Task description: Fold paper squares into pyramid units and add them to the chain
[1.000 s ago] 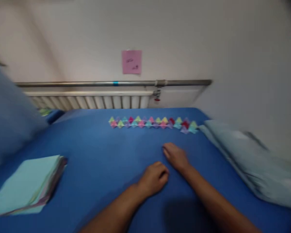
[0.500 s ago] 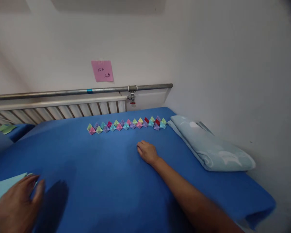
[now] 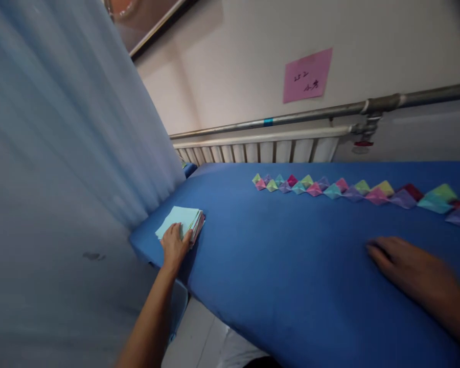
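My left hand (image 3: 174, 243) rests at the near right corner of a stack of paper sheets (image 3: 182, 214), its fingers lying on the pale blue top sheet and the thumb apart along the side. Pinkish and other coloured sheets show at the stack's edge. On the blue covered surface at the right lies my right hand (image 3: 410, 263), slightly blurred, with loosely curled fingers and nothing visible in them. Beyond it, a zigzag strip of folded paper pieces (image 3: 315, 189) in pink, green, purple, turquoise and red runs across the surface and out past the right edge.
A light blue curtain (image 3: 80, 153) hangs at the left, beside the blue surface (image 3: 253, 255). Against the back wall are a metal pipe (image 3: 310, 115), a white radiator (image 3: 283, 151) and a valve (image 3: 368, 130). A pink note (image 3: 307, 76) is stuck above.
The view has swung left, bringing in the curtain and the whole paper stack while the folded blanket left the picture. My left hand has come down onto the stack; the right hand stays on the surface.
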Motion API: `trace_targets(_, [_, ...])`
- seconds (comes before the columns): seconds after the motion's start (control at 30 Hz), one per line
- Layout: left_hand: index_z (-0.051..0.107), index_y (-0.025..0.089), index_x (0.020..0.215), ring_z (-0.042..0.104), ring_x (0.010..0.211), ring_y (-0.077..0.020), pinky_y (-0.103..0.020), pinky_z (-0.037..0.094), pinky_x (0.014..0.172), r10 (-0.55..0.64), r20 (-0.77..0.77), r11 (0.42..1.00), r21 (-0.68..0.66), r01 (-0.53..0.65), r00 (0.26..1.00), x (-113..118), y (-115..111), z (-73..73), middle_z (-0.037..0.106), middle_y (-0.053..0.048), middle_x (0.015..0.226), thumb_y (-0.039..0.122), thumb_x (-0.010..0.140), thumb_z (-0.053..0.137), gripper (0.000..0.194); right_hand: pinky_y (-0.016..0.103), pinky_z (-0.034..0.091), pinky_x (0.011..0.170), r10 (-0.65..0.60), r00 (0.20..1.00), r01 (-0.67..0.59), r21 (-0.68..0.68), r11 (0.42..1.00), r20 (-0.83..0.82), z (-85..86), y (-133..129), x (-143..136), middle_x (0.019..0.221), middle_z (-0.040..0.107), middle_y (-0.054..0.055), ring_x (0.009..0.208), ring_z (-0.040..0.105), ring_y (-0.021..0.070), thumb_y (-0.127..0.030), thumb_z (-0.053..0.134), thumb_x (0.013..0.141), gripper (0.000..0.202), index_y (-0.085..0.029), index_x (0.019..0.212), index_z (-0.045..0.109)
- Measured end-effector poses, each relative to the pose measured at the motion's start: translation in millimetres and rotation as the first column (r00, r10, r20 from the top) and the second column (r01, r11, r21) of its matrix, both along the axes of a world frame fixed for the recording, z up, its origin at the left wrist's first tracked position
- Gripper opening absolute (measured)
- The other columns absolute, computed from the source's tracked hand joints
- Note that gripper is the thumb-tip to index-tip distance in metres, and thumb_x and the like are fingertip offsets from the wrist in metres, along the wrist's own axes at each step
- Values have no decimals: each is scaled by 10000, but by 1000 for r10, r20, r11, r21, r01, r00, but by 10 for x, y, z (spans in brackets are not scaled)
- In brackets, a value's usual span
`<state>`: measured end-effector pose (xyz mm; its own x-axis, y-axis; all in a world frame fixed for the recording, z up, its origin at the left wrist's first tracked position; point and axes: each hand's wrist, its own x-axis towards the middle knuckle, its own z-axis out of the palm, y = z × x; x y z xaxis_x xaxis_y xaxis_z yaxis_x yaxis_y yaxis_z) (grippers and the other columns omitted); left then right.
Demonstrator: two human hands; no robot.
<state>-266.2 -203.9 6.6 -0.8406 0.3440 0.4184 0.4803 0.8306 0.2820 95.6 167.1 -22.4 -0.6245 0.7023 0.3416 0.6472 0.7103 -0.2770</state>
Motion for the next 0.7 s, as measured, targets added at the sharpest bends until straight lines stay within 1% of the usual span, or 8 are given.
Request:
trace_targets(0.1, [605, 115, 1173, 531, 1195, -330, -475, 384, 1015, -42, 40, 999, 27, 41, 998, -46, -82, -20, 615, -184, 1245, 416, 843, 526, 453, 398, 506, 709, 38, 998, -31, -146, 989, 49, 15, 19, 10, 871, 692, 135, 786, 655, 270, -436, 428, 759, 274, -267, 769, 642])
trace_targets(0.13, [612, 124, 1162, 539, 1186, -327, -473, 386, 1014, -57, 51, 998, 38, 55, 997, -58, -97, -25, 626, -173, 1231, 420, 839, 531, 445, 404, 505, 718, 24, 998, -13, -165, 986, 62, 20, 25, 9, 892, 690, 139, 804, 654, 272, -446, 425, 758, 287, -266, 779, 646])
trace_targets(0.3, [633, 129, 1110, 595, 1111, -292, -423, 419, 993, -108, 89, 987, 130, 96, 990, -82, -137, -33, 668, -157, 1156, 420, 836, 532, 412, 409, 501, 673, -14, 995, 31, -179, 983, 97, -14, 65, 7, 930, 686, 147, 828, 656, 285, -463, 422, 761, 316, -251, 818, 649])
trace_targets(0.37, [632, 138, 1103, 628, 1053, -265, -395, 446, 960, -113, 101, 978, 184, 93, 988, -84, -154, -26, 690, -141, 1105, 406, 846, 516, 389, 411, 503, 701, -9, 995, 25, -171, 985, 96, -45, 86, 12, 932, 688, 145, 846, 657, 287, -468, 430, 751, 308, -254, 816, 641])
trace_targets(0.47, [636, 162, 1085, 662, 956, -238, -368, 485, 885, -110, 127, 962, 264, 73, 986, -92, -185, -2, 718, -109, 1013, 399, 860, 489, 358, 420, 500, 739, 5, 997, 8, -170, 985, 74, -88, 117, 21, 912, 690, 151, 844, 656, 293, -479, 446, 729, 292, -260, 788, 631])
trace_targets(0.6, [654, 170, 1031, 661, 904, -230, -344, 497, 807, -95, 164, 937, 348, 33, 982, -126, -223, 42, 723, -96, 954, 410, 858, 474, 346, 431, 494, 696, 25, 998, -16, -183, 983, 50, -114, 143, 22, 855, 686, 138, 785, 650, 293, -500, 432, 720, 307, -268, 774, 625])
trace_targets(0.7, [671, 164, 957, 650, 842, -213, -309, 489, 746, -90, 196, 917, 400, 4, 977, -161, -235, 67, 721, -79, 893, 421, 839, 478, 342, 425, 497, 692, 8, 998, 6, -203, 979, 68, -112, 153, 24, 856, 682, 127, 779, 644, 283, -520, 415, 725, 341, -264, 788, 632])
